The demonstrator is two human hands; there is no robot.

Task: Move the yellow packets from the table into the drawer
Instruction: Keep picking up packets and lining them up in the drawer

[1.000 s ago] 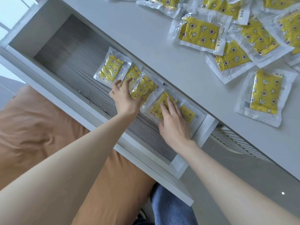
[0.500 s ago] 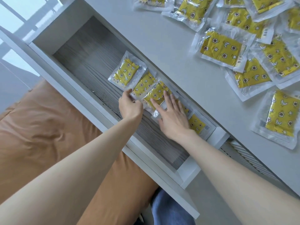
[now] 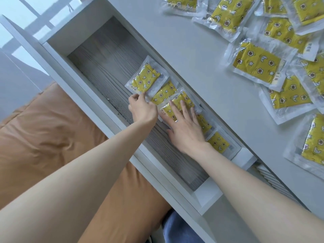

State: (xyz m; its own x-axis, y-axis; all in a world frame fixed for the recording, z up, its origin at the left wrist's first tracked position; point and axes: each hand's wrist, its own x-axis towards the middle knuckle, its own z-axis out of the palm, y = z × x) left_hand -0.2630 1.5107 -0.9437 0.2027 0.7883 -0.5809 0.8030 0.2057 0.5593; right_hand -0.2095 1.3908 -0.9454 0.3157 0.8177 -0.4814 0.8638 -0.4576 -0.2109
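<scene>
Packets (image 3: pixel 146 79) along rear edge of drawer (image 3: pixel 108 55)

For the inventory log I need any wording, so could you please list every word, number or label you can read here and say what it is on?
No text is legible.
Packet on the table: dark print on its white side strip, too blurred to read.
Leftmost drawer packet: tiny print at its lower edge, too small to read.

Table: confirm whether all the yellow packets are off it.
No, many yellow packets lie on the table, and only a few sit in the drawer.
</scene>
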